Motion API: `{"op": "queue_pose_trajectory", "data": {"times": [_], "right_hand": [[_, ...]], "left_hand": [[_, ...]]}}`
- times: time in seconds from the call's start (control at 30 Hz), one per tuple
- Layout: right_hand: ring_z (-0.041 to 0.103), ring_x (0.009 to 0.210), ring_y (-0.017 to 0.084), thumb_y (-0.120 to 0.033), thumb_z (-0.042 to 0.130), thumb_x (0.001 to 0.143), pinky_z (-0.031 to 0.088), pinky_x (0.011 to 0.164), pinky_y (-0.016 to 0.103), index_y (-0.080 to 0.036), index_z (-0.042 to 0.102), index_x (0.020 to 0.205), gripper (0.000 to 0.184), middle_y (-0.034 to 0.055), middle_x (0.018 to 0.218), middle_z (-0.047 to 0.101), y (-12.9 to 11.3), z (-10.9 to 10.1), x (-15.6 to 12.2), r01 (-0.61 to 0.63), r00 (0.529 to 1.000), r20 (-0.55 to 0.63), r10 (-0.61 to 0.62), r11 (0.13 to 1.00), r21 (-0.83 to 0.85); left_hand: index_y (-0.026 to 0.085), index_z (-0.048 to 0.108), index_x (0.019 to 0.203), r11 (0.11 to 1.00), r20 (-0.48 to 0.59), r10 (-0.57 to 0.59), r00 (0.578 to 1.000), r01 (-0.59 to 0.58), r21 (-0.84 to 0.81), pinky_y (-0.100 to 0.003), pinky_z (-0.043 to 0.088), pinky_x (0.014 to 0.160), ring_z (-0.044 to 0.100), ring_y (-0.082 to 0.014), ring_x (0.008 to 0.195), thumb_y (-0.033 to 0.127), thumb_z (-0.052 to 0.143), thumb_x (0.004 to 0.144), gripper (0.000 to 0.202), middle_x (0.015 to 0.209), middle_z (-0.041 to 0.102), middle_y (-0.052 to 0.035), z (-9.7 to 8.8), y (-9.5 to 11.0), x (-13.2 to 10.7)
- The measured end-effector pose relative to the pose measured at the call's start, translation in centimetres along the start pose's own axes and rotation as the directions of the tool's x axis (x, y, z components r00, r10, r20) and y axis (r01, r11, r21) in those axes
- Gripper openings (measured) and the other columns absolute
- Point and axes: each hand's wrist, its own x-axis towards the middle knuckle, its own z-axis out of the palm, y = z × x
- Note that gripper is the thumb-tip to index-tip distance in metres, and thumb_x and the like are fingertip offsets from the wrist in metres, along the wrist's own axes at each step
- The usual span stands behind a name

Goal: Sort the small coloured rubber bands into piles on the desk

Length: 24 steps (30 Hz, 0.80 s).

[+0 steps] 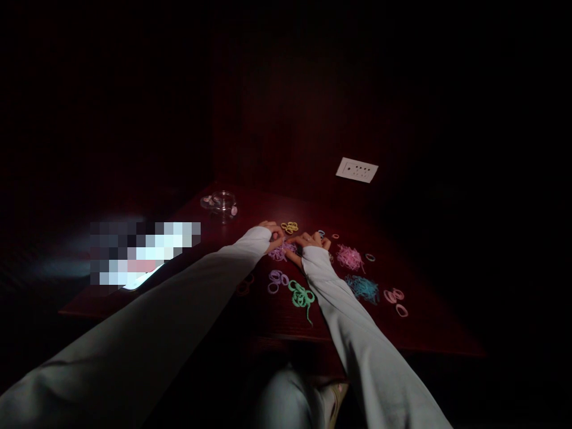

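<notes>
My left hand point(273, 231) rests at the far left edge of a loose pile of thin purple bands point(279, 252), its fingers curled in. From the other side my right hand point(313, 241) reaches over the same pile with bent fingers and its thumb low against the purple strands. What either hand pinches is too small and dim to make out. Just beyond them lies a cluster of yellow ring-shaped bands point(290, 227). Nearer me are purple rings point(277, 280) and green coiled bands point(301, 294). A small blue ring point(321, 233) shows behind my right hand.
Pink bands point(350, 257) and teal bands point(364, 288) lie heaped right of my right arm, with pink rings point(395, 297) farther out. A clear glass jar point(223, 202) stands back left. A bright, pixelated screen point(152, 262) is left. A socket plate point(357, 170) is on the wall.
</notes>
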Motion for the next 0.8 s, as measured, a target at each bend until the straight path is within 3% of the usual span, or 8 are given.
{"op": "queue_pose_trajectory", "data": {"times": [0.27,0.63,0.8], "right_hand": [[0.047,0.108,0.027,-0.052,0.055,0.102,0.023,0.091,0.038,-0.033,0.076,0.115,0.031,0.0048,0.108,0.071,0.1,0.3,-0.1,0.012,1.0,-0.016,-0.011,1.0,0.009],[0.049,0.107,0.026,-0.05,0.058,0.102,0.023,0.09,0.038,-0.033,0.076,0.114,0.028,0.0049,0.107,0.071,-0.1,0.1,0.1,-0.012,1.0,0.004,0.012,1.0,0.004],[0.048,0.108,0.027,-0.052,0.057,0.102,0.023,0.091,0.039,-0.032,0.076,0.113,0.03,0.0054,0.106,0.071,-0.2,-0.1,0.0,-0.01,1.0,0.007,0.01,1.0,0.02]], "left_hand": [[0.019,0.071,0.083,0.991,-0.052,0.056,0.997,-0.062,-0.122,-0.028,0.045,0.08,0.054,-0.0153,0.077,0.033,0.071,0.085,0.013,0.08,0.062,0.0005,0.4,-1.3,0.0],[0.02,0.075,0.083,0.992,-0.033,-0.006,0.999,0.002,-0.129,-0.03,0.041,0.087,0.054,-0.0151,0.076,0.032,0.073,0.082,0.012,0.077,0.066,0.0011,0.5,-1.6,0.4],[0.021,0.076,0.087,0.99,-0.049,0.059,0.997,-0.064,-0.123,-0.031,0.039,0.087,0.055,-0.0173,0.083,0.034,0.07,0.087,0.014,0.083,0.068,-0.0004,0.0,-1.3,-0.2]]}}
